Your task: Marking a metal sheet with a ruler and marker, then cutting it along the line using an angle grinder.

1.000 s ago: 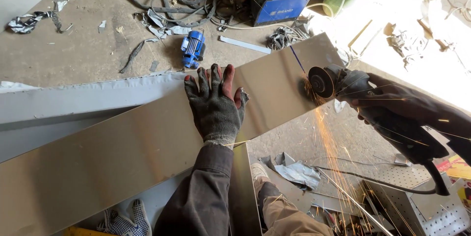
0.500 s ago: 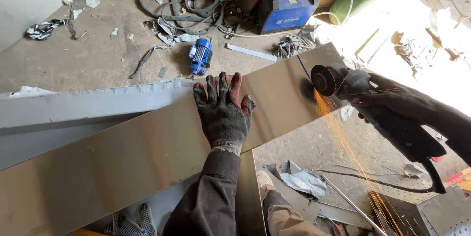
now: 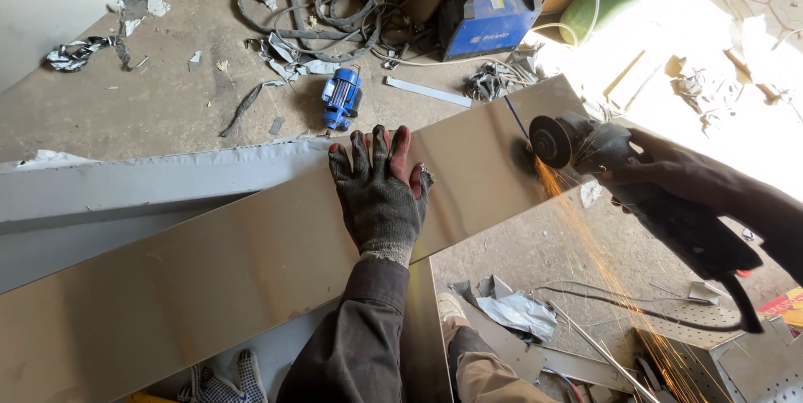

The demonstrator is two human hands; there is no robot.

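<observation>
Head view, single entry.

Stainless steel sheet (image 3: pixel 251 286): long, polished, lying slantwise across a grey folded panel (image 3: pixel 125 189), far end overhanging the floor.

Left hand (image 3: pixel 381 194): gloved, grip spread flat, fingers apart, pressed on the sheet near its upper edge; clamped on nothing, only bearing down.

Right hand (image 3: pixel 669 173): bare, grip closed around the body of an angle grinder (image 3: pixel 619 169). Cutting disc (image 3: pixel 550 142) biting into the sheet's right end along a dark marked line, sparks (image 3: pixel 602 269) streaming down and toward the right.

Round about: blue welding machine (image 3: pixel 488 16), small blue motor (image 3: pixel 340 97), coiled hoses (image 3: pixel 309 14), scrap and rags (image 3: pixel 519 311) on the floor, shoe (image 3: pixel 452 307) below the sheet.

Risks, as judged:
- Disc pinched in the cut as the overhanging end sags; kickback toward the bare right hand.
- Sheet sliding under one flat palm only, no clamp visible; cut wandering off the line.
- Sparks landing among rags and on the trailing cable (image 3: pixel 636 319) nearby; scorching or smoulder possible.
- Severed end dropping beside the shoe, edges sharp.
- Left hand fairly near the disc; slip toward it hazardous.
</observation>
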